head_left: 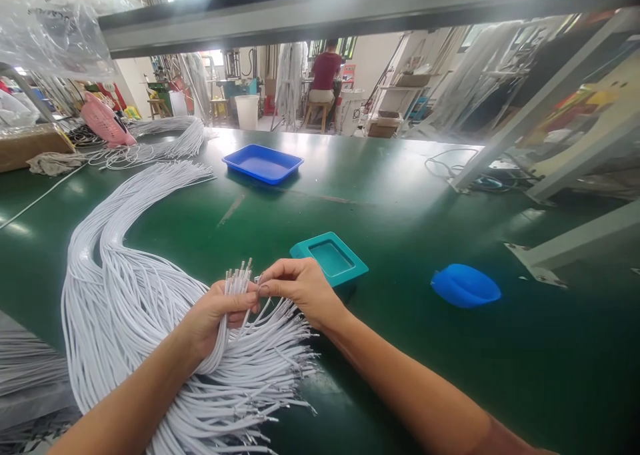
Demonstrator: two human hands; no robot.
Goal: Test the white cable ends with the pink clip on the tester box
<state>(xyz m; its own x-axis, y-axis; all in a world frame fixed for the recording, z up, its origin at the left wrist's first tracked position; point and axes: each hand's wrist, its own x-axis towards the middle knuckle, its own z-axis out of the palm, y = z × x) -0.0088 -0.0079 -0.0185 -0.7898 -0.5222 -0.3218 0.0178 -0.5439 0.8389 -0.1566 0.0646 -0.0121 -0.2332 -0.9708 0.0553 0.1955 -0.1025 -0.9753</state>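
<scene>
A large bundle of white cables curves over the green table, its loose ends fanned out at the middle front. My left hand is wrapped round a small bunch of these cables, their metal-tipped ends pointing up. Close against it on the right, my right hand pinches at a cable end beside the bunch; the tip between thumb and forefinger is too small to make out clearly. Just behind my right hand lies a teal tray.
A blue tray sits farther back, and a blue bowl-like piece lies at the right. White metal brackets stand on the right side. A pink object and more cables are at the back left. A seated person is beyond the table.
</scene>
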